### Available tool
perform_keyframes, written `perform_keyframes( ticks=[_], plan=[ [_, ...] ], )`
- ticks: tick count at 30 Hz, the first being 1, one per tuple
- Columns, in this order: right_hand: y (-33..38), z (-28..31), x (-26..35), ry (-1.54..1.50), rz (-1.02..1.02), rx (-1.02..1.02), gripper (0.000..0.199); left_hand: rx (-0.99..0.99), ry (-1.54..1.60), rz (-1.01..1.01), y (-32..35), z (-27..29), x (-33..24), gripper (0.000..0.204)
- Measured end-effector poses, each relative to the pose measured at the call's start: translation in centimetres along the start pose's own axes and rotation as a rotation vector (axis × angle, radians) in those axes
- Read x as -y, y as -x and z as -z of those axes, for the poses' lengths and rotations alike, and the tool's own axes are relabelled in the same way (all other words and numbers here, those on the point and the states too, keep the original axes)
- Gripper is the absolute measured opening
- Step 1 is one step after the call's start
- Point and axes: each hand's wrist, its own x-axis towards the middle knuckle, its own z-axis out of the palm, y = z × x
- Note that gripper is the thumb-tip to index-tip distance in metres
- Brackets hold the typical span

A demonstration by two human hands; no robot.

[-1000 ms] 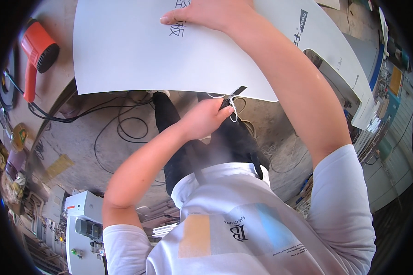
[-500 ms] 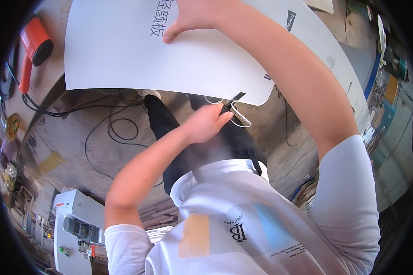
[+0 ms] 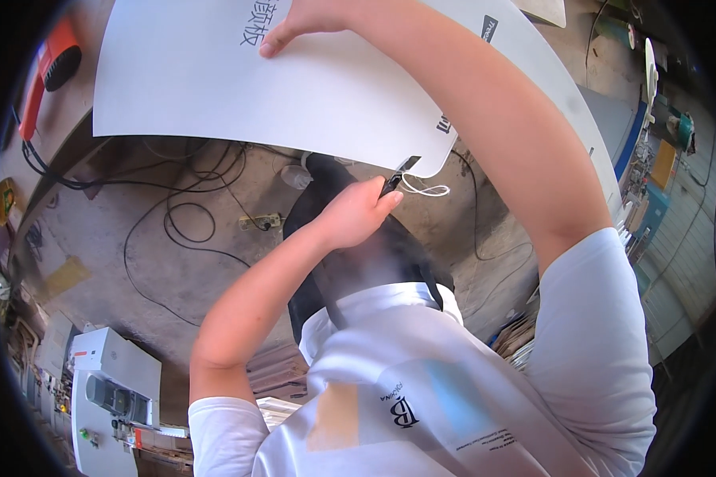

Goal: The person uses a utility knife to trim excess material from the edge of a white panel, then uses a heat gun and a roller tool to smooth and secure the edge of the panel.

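Observation:
A large white sheet [image 3: 199, 87] with dark print lies across the work surface, its near edge bowing toward me. My left hand [image 3: 352, 211] is closed round the black handle of a utility knife [image 3: 393, 183]. The knife's dark blade overlaps the near edge of the sheet, close to its rounded corner; I cannot tell whether it cuts in. A thin white cord [image 3: 428, 190] loops out beside the knife. Farther off, my right hand [image 3: 314, 16] lies flat on the sheet with the thumb spread; its fingertips are cut off by the upper border.
A red heat gun [image 3: 56, 60] rests on the table at the far left, its cable hanging down. Black cables [image 3: 191, 222] coil over the floor near a power strip [image 3: 261, 222]. A pale machine [image 3: 119, 370] stands at the lower left. Stacked boards [image 3: 517, 342] lie behind my right side.
The whole view has shifted: sheet and heat gun sit farther up and left. My left leg has moved, exposing the power strip. Both hands keep their holds, the blade still at the sheet's corner.

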Motion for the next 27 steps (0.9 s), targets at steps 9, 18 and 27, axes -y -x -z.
perform_keyframes(
  ticks=[9,18,27],
  plan=[
    [-1.2,-1.7,-0.4,0.100,0.030,-0.065,0.141,-0.062,0.066,-0.137,-1.4,-2.6,1.5,0.032],
    [-1.3,-1.2,0.1,0.072,0.066,0.013,0.141,-0.133,0.183,-0.107,-2.2,-5.2,1.7,0.043],
    [-1.0,-0.9,0.4,0.059,0.139,-0.012,0.135,-0.347,0.596,-0.221,-4.0,-12.2,1.0,0.024]
  ],
)
